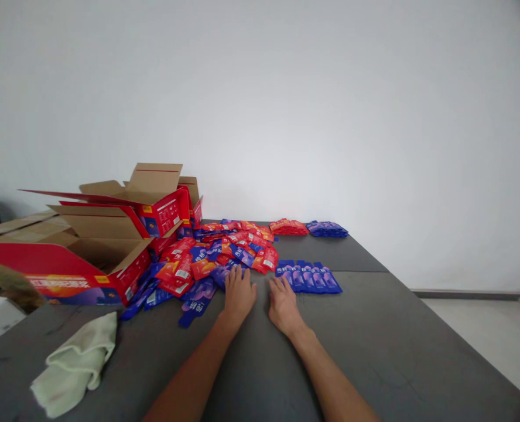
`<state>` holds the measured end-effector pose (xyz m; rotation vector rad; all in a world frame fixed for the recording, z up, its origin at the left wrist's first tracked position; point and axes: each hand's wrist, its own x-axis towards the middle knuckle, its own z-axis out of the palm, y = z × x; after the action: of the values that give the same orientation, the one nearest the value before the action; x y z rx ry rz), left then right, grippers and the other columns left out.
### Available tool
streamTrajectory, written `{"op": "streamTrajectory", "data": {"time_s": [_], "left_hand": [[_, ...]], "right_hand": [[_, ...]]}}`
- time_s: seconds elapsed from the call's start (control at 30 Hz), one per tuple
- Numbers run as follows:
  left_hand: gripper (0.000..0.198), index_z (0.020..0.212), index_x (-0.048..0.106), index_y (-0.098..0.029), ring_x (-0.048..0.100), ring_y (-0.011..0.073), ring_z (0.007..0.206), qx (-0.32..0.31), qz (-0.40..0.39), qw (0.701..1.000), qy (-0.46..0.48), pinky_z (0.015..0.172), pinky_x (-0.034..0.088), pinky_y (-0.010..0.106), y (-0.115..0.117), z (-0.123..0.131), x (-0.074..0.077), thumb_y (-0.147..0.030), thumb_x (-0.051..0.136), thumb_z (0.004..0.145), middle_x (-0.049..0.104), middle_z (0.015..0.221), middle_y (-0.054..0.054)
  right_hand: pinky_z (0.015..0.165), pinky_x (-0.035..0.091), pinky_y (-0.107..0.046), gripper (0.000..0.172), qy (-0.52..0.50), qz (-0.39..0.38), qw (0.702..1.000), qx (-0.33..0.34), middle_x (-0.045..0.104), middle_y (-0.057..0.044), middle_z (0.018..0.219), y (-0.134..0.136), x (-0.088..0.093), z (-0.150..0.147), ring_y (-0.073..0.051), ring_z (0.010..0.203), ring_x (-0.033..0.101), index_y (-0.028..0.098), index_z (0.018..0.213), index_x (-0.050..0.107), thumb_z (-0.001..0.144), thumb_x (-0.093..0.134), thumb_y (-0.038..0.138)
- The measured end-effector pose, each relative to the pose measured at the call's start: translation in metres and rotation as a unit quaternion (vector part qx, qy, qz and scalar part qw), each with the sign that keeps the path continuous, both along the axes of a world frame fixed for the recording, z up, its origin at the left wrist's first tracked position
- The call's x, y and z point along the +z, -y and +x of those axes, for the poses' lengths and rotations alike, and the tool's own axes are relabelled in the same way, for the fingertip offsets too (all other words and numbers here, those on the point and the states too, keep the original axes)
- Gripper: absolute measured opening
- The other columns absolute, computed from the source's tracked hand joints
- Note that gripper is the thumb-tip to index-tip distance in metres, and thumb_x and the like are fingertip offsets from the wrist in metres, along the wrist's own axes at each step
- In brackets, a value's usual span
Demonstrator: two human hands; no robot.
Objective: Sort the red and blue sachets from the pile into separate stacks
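My left hand (239, 292) rests at the near edge of a loose pile of red and blue packets. Its fingers are stretched out over a blue packet (222, 274), with the thumb apart. Beside it, my right hand (283, 306) lies on the table at the left end of a row of overlapping blue packets (315, 278). The fingers there are slightly bent and touch or nearly touch the end packet; nothing shows in its grasp. Red packets (181, 266) lie mixed with blue ones left of and beyond my left hand. A single blue packet (198, 299) sits closer to me.
Open red cartons (110, 280) stand on the left of the dark table (374, 346). A crumpled pale cloth (78, 363) lies near the front left. At the back are a red packet stack (288, 227) and a blue packet stack (327, 228), before a white wall (330, 117).
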<state>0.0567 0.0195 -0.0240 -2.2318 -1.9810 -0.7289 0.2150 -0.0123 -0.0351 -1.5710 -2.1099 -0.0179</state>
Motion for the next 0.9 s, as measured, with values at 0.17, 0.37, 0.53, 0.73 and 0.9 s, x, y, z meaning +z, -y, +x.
{"op": "streamTrajectory", "data": {"time_s": [0.17,0.37,0.53,0.73,0.9], "left_hand": [[0.041,0.129,0.057,-0.019,0.036,0.0327,0.133,0.037,-0.015,0.999,-0.028,0.106,0.028,0.049,0.003,-0.028,-0.002,-0.025,0.049,0.089,0.046,0.143,0.016],[0.032,0.116,0.062,-0.02,0.05,0.0314,0.114,0.042,-0.065,0.997,-0.02,0.093,0.037,0.044,0.019,-0.021,0.008,-0.021,0.049,0.088,0.059,0.12,0.015],[0.042,0.119,0.057,-0.016,0.052,0.0329,0.112,0.087,-0.112,0.99,0.024,0.088,0.039,0.04,0.021,-0.022,0.017,-0.028,0.06,0.079,0.058,0.119,0.018],[0.058,0.116,0.055,-0.009,0.057,0.034,0.11,0.09,-0.14,0.983,0.082,0.092,0.038,0.038,0.018,-0.028,0.018,-0.031,0.07,0.065,0.062,0.112,0.022],[0.043,0.103,0.061,-0.013,0.064,0.0283,0.095,0.043,-0.157,0.949,0.27,0.08,0.043,0.032,0.014,-0.034,0.01,-0.02,0.069,0.062,0.069,0.1,0.016]], "right_hand": [[0.12,0.02,-0.043,0.049,0.001,0.039,0.996,0.081,0.06,-0.015,0.13,0.011,0.002,-0.022,-0.024,0.131,0.044,0.007,0.13,0.056,0.082,0.043,0.009],[0.12,0.02,-0.044,0.044,-0.002,0.021,0.996,0.091,0.061,-0.016,0.128,0.017,0.007,-0.024,-0.024,0.129,0.047,0.008,0.124,0.061,0.083,0.046,0.011],[0.12,0.021,-0.043,0.04,-0.004,0.008,0.997,0.081,0.063,-0.015,0.125,0.016,0.006,-0.023,-0.023,0.126,0.05,0.01,0.12,0.063,0.084,0.047,0.011],[0.117,0.027,-0.044,0.037,-0.023,0.001,0.996,0.082,0.065,-0.014,0.122,0.018,0.007,-0.028,-0.024,0.125,0.051,0.012,0.115,0.067,0.083,0.048,0.011],[0.115,0.029,-0.045,0.037,-0.045,-0.001,0.995,0.085,0.065,-0.014,0.122,0.018,0.007,-0.029,-0.024,0.121,0.053,0.014,0.116,0.066,0.085,0.045,0.012]]}}
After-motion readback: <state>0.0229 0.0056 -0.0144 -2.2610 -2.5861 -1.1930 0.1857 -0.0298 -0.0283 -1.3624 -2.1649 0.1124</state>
